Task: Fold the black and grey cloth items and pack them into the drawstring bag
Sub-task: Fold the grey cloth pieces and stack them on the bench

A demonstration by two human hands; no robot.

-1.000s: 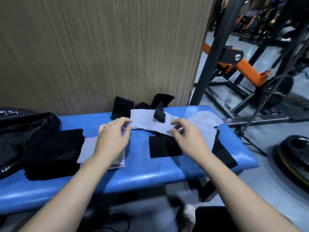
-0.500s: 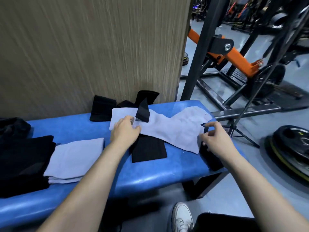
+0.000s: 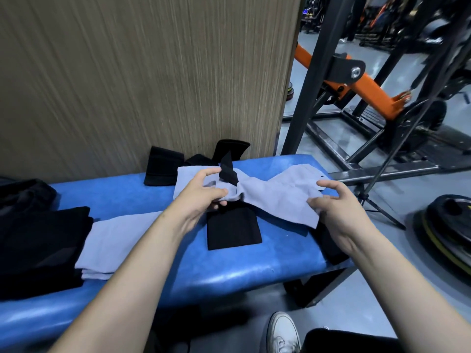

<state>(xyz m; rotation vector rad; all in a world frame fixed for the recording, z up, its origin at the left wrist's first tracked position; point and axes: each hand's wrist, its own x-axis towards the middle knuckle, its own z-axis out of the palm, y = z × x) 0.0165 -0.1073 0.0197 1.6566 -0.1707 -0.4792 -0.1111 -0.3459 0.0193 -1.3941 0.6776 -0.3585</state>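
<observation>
A blue padded bench [image 3: 229, 273] fronts a wood-grain wall [image 3: 127, 72]; what looks like gym equipment [image 3: 356, 80] stands right.

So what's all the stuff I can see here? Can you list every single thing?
Grey cloth being handled: 1, light grey, across the bench's right part, held by both hands.
Black strap: 1, black, lying on that grey cloth.
Folded grey cloth: 1, light grey, left-centre of the bench.
Folded black cloth: 1, black, middle of the bench.
Black cloth pile: 1, black, left end of the bench.
Black pieces: several, black, against the wall.
Bench: 1, blue.
Gym frame: 1, black and orange, right.
Weight plate: 1, black, floor at right.
Shoe: 1, white, bottom.
Left hand: pinching the grey cloth.
Right hand: pinching the cloth's right end.
</observation>
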